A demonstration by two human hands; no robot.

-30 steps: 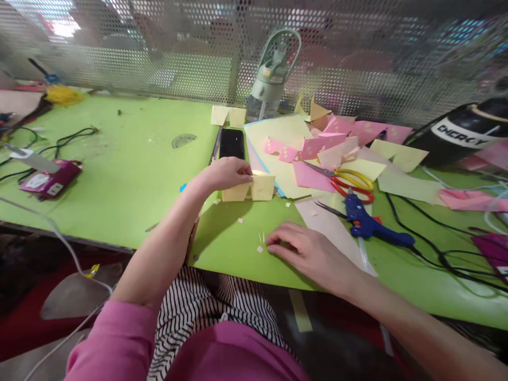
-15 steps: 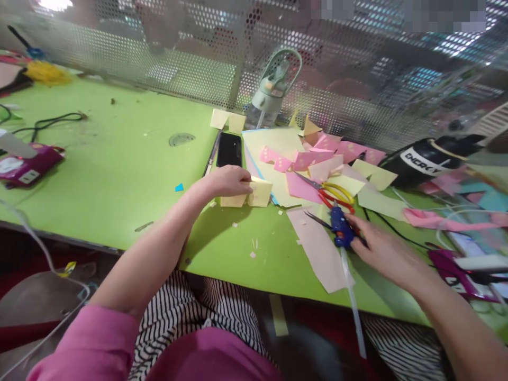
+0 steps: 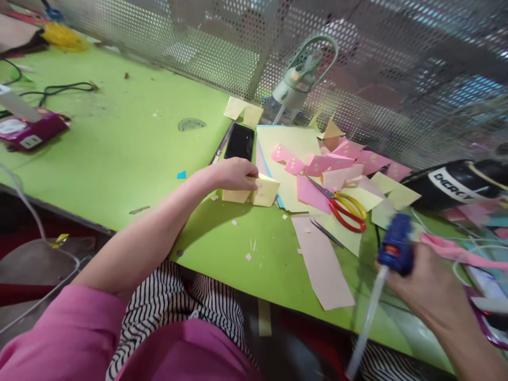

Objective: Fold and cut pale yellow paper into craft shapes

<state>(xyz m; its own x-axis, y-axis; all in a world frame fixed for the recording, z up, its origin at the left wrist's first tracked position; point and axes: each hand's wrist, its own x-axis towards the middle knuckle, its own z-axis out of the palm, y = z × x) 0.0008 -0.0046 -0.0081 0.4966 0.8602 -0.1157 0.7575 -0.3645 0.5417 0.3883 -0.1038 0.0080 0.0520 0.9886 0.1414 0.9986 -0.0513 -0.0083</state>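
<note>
My left hand (image 3: 237,173) pinches a folded pale yellow paper piece (image 3: 265,191) low over the green table, just in front of a black phone (image 3: 239,142). At the right, my right hand (image 3: 423,275) is closed around a blue glue gun (image 3: 397,244), slightly blurred, with a long clear glue stick (image 3: 369,320) running down from it. Left of the gun lie scissors with red and yellow handles (image 3: 344,209) and dark tweezers (image 3: 326,233). A pale pink paper strip (image 3: 323,270) rests beneath the tweezers' tips.
Pink dotted paper pieces (image 3: 321,164) are heaped on yellow sheets. Behind stand a green-lidded bottle (image 3: 293,87) and a perforated metal screen (image 3: 222,53). A black bottle (image 3: 452,182) lies at the right. Purple power strips (image 3: 34,129) with cords sit at both sides.
My right hand has lifted the glue gun off the table and carried it right, away from the scissors and tweezers. My left hand keeps its hold on the folded paper. The view has tilted.
</note>
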